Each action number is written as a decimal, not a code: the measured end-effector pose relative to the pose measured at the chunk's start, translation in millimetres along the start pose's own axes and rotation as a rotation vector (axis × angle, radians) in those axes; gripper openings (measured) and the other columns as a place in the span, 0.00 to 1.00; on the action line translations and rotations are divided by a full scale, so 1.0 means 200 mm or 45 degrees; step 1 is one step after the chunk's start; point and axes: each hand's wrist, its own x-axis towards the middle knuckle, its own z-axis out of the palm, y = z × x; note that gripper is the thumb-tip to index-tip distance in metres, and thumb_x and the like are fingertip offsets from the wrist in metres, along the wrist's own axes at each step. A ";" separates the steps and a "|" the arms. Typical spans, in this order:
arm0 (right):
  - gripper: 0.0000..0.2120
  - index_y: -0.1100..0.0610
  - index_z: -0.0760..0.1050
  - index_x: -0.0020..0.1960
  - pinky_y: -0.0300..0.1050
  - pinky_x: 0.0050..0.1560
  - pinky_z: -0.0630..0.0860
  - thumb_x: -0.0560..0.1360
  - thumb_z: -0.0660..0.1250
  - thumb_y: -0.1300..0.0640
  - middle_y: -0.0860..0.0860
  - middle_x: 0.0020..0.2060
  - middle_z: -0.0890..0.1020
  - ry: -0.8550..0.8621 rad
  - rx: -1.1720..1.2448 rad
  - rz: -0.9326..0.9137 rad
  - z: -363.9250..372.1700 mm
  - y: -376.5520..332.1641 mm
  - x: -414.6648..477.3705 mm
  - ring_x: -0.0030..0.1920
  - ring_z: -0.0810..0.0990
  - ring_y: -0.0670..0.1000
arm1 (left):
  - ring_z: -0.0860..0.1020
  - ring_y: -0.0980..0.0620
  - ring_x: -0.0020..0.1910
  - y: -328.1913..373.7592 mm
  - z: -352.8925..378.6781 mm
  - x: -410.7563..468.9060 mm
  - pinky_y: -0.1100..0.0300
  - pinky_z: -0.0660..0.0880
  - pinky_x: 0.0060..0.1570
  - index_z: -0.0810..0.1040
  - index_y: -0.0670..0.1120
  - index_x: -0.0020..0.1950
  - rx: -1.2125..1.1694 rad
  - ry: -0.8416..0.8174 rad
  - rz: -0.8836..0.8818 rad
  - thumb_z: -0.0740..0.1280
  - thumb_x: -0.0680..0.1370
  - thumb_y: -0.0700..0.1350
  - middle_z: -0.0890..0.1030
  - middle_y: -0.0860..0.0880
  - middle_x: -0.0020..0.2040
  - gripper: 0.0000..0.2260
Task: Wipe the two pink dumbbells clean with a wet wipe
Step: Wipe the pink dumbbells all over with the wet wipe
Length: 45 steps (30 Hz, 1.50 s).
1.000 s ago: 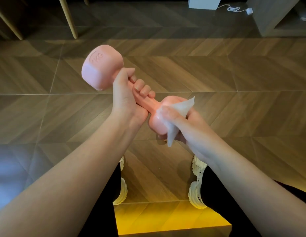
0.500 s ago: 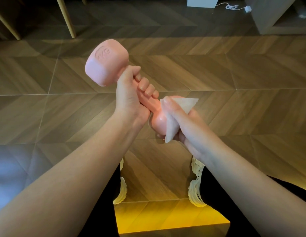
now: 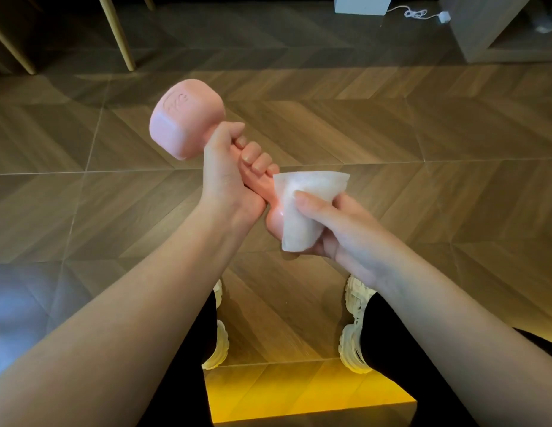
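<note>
— One pink dumbbell (image 3: 185,118) is all I can see; the second isn't in sight. Which part is being cleaned?

— The near head. The right hand (image 3: 339,223) curls round it with the wet wipe (image 3: 302,208) pressed between palm and dumbbell, thumb on top of the wipe.

— And the other hand?

— The left hand (image 3: 228,167) is closed tight round the handle, just beside the wipe. It holds the dumbbell in the air above the floor (image 3: 422,134), tilted, with the bare far head up and to the left.

— What comes next, you reckon?

— I'd say the wipe has to travel up: handle, then far head. That calls for the left hand to shift its grip, since its fingers cover the handle. After that, the other dumbbell, wherever it is.
</note>
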 end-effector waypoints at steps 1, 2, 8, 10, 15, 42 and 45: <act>0.31 0.53 0.72 0.68 0.58 0.53 0.81 0.68 0.73 0.43 0.54 0.57 0.83 0.070 -0.046 0.002 0.02 0.01 0.01 0.58 0.82 0.56 | 0.57 0.54 0.22 -0.01 0.00 -0.01 0.63 0.62 0.23 0.61 0.49 0.31 0.027 -0.015 -0.001 0.60 0.78 0.43 0.58 0.53 0.25 0.16; 0.32 0.54 0.73 0.67 0.61 0.58 0.79 0.68 0.72 0.40 0.55 0.56 0.84 0.130 -0.073 0.009 0.04 0.02 0.01 0.59 0.82 0.58 | 0.58 0.54 0.22 -0.02 0.01 -0.01 0.62 0.62 0.23 0.61 0.49 0.31 0.055 -0.033 0.001 0.60 0.78 0.44 0.58 0.53 0.24 0.16; 0.25 0.56 0.75 0.64 0.59 0.53 0.82 0.72 0.68 0.44 0.57 0.56 0.84 0.076 0.244 0.032 -0.03 -0.02 0.01 0.56 0.84 0.55 | 0.59 0.54 0.23 -0.01 0.01 0.00 0.61 0.63 0.25 0.62 0.49 0.31 0.069 -0.062 0.048 0.60 0.78 0.43 0.59 0.53 0.25 0.16; 0.23 0.55 0.75 0.64 0.55 0.52 0.83 0.71 0.71 0.49 0.53 0.53 0.85 -0.111 0.288 -0.017 -0.06 -0.02 -0.01 0.55 0.84 0.52 | 0.59 0.54 0.23 0.02 0.00 0.00 0.62 0.63 0.25 0.63 0.49 0.31 0.005 -0.026 0.047 0.60 0.78 0.43 0.59 0.53 0.25 0.16; 0.29 0.50 0.71 0.68 0.42 0.49 0.79 0.68 0.74 0.54 0.48 0.53 0.83 -0.093 0.073 -0.123 0.01 0.01 0.00 0.55 0.82 0.47 | 0.57 0.54 0.21 0.04 -0.01 0.01 0.62 0.61 0.23 0.60 0.49 0.31 -0.058 -0.006 0.031 0.58 0.78 0.43 0.58 0.54 0.24 0.16; 0.24 0.55 0.74 0.65 0.61 0.49 0.81 0.77 0.63 0.40 0.61 0.56 0.83 0.137 0.163 0.037 0.04 -0.01 0.00 0.51 0.84 0.59 | 0.58 0.54 0.21 -0.02 0.01 -0.02 0.63 0.62 0.23 0.61 0.49 0.34 0.078 0.019 0.021 0.61 0.78 0.43 0.58 0.53 0.24 0.14; 0.30 0.60 0.73 0.67 0.66 0.52 0.79 0.73 0.69 0.41 0.62 0.57 0.81 -0.078 0.359 0.072 -0.01 -0.03 -0.02 0.50 0.81 0.60 | 0.57 0.54 0.21 -0.01 0.01 -0.02 0.63 0.62 0.23 0.60 0.49 0.34 0.023 0.006 -0.006 0.59 0.78 0.43 0.58 0.53 0.25 0.14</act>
